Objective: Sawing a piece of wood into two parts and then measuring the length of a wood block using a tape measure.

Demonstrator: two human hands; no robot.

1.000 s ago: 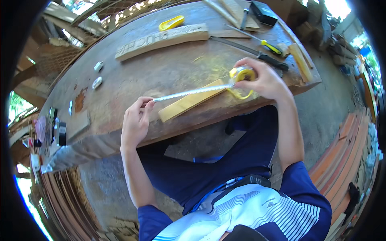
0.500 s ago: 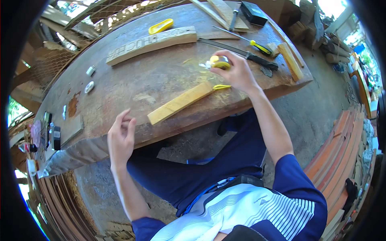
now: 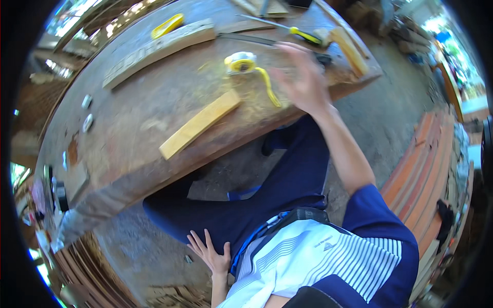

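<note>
A yellow and clear tape measure [image 3: 240, 63] lies on the wooden workbench [image 3: 128, 110], its yellow wrist strap [image 3: 269, 88] trailing toward the near edge. My right hand [image 3: 304, 79], smeared by motion, hovers just right of the tape measure with fingers stretched out and nothing in them. A short light-wood strip [image 3: 200, 124] lies at a slant near the front edge. Away from the bench, my left hand [image 3: 210, 252] is low beside my left thigh, fingers spread and holding nothing.
Toward the back lie a long carved wooden block [image 3: 159, 54], a yellow plastic piece [image 3: 167, 25], a yellow-black screwdriver [image 3: 304, 35] and a long flat metal tool [image 3: 249, 39]. A wood block [image 3: 349, 51] sits at the right edge. Stacked boards [image 3: 411, 169] stand right.
My right hand has let go of the tape measure, which now rests on the bench. My left hand has dropped from the bench edge to beside my thigh. The view has shifted.
</note>
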